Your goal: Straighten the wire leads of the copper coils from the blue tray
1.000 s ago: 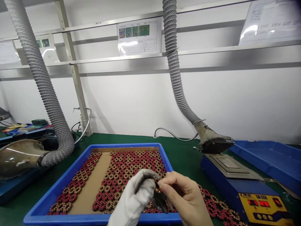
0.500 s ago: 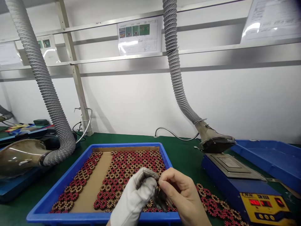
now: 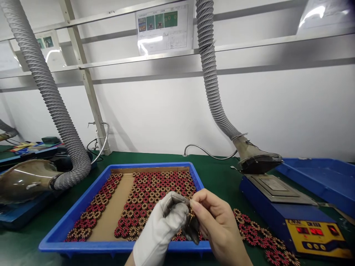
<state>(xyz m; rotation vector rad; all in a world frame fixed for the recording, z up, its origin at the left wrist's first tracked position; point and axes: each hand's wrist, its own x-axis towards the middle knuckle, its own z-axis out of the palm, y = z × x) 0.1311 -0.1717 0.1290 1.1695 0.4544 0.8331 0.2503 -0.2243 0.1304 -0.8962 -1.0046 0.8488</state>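
My left hand point(image 3: 166, 220), in a white glove with dark, dirty fingertips, is closed around a small ring-shaped part point(image 3: 191, 214) that is mostly hidden by the fingers. My right hand point(image 3: 219, 225) is bare and pinches at the same spot, thumb and forefinger pressed together; whatever lies between them is too small to make out. Both hands meet over the front right of a blue tray point(image 3: 88, 246). Inside the tray, many red and tan flower-like wound rings point(image 3: 155, 184) lie in rows on brown cardboard point(image 3: 111, 218).
More rings point(image 3: 255, 232) lie on the green table point(image 3: 216, 173) right of the tray. Beyond them stands a blue heating unit point(image 3: 294, 221) with a metal plate, under a hose's hood point(image 3: 257, 159). Another hood point(image 3: 27, 181) is at left, another blue tray point(image 3: 324, 177) at right.
The view has shifted slightly, so the tray and unit sit a little higher. Both hands stay together, and a bit more of the small part shows between them.
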